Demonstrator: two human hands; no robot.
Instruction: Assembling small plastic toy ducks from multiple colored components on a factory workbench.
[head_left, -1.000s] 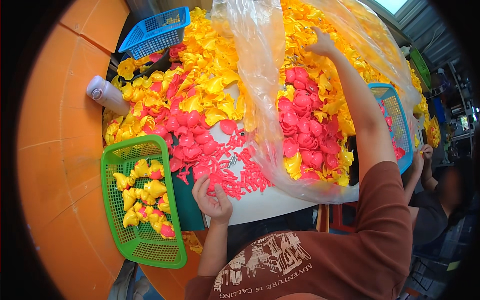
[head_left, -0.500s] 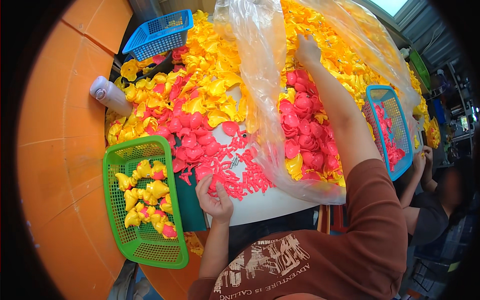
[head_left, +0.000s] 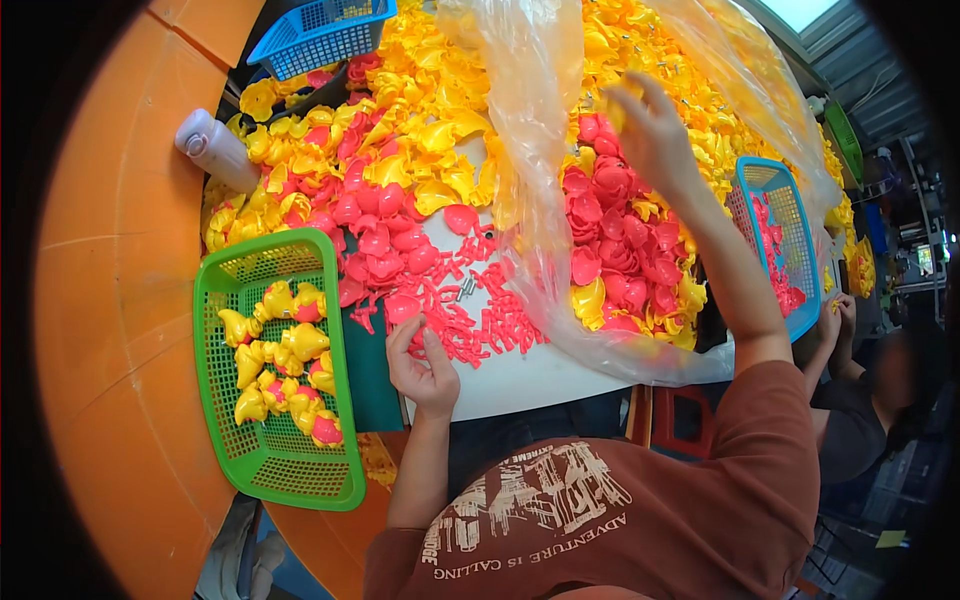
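Note:
My right hand [head_left: 655, 140], blurred by motion, is above the heap right of the plastic bag fold. Its fingers appear closed on a yellow plastic piece [head_left: 614, 113], whose outline is smeared. Under it lie cupped pink shells [head_left: 612, 185] and a mass of yellow plastic pieces [head_left: 690, 110]. Near the table's front edge, my left hand [head_left: 425, 375] is palm up, thumb and forefinger apart, holding nothing I can see. Just beyond its fingertips is a pink shell [head_left: 402, 307], beside a scatter of small pink parts [head_left: 510, 322].
A green basket [head_left: 345, 440] at left holds yellow-and-pink assembled pieces. Blue baskets [head_left: 320, 50] [head_left: 806, 318] stand at far left and right. A clear plastic bag [head_left: 535, 150] drapes across the heap. A lilac bottle [head_left: 215, 150] stands at left. Another person's hands [head_left: 838, 312] work at right.
My right hand has drawn back from the far yellow heap toward me, with a yellow piece at its fingers. My left hand stays near the same pink shell. The whole view has shifted slightly.

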